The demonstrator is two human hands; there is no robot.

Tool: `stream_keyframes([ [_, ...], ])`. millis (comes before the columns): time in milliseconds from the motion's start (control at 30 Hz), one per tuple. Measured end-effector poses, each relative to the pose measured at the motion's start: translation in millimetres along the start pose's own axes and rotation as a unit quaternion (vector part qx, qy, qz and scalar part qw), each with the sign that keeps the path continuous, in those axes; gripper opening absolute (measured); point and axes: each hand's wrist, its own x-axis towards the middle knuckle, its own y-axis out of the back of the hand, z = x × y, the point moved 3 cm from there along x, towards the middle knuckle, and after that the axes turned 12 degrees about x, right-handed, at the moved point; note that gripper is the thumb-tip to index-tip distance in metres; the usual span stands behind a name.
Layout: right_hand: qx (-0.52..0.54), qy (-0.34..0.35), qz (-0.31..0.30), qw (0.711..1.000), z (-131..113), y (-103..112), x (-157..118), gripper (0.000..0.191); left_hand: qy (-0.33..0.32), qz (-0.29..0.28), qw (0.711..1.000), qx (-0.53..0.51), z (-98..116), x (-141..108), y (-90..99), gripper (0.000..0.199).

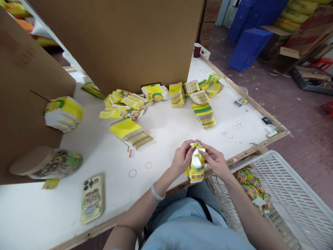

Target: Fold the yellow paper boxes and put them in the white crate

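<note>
Both of my hands meet at the table's front edge around a small yellow carton [197, 166] with green and white print. My left hand [182, 157] pinches its upper left side, thumb and fingers closed on it. On the other side, my right hand [215, 160] grips the upper right part. Part of another yellow piece shows behind the carton's left edge. Beyond my hands, a fanned stack of flat yellow cartons [203, 113] lies on the white table [166, 128]. Another fanned stack [130, 132] lies to the left.
A white plastic basket [283, 173] below right holds filled yellow packets [251, 187]. At left are a phone [92, 198] and a jar [59, 163]. Large cardboard sheets [130, 41] stand at the back. Rubber bands [132, 173] lie on the table.
</note>
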Motion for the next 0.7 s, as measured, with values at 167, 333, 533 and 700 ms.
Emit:
stream_keyframes([
  [167,-0.27,0.084,0.163,0.945,-42.4,100.7,-43.0,0.059,0.01,0.059,0.98,0.189,-32.1,49.3,12.3,0.036],
  [333,-0.647,0.108,0.24,0.715,-58.2,173.1,-101.7,0.08,0.032,-0.013,0.948,0.315,-72.8,85.5,-1.3,0.059],
  [533,-0.646,0.246,0.159,0.705,-27.6,133.1,-86.1,0.063,-0.009,-0.008,0.949,0.316,-70.1,85.5,5.1,0.014],
  [700,-0.506,0.353,0.057,0.785,-4.7,44.7,-21.6,0.044,-0.07,0.068,0.976,0.195,-35.5,60.1,38.7,0.036],
])
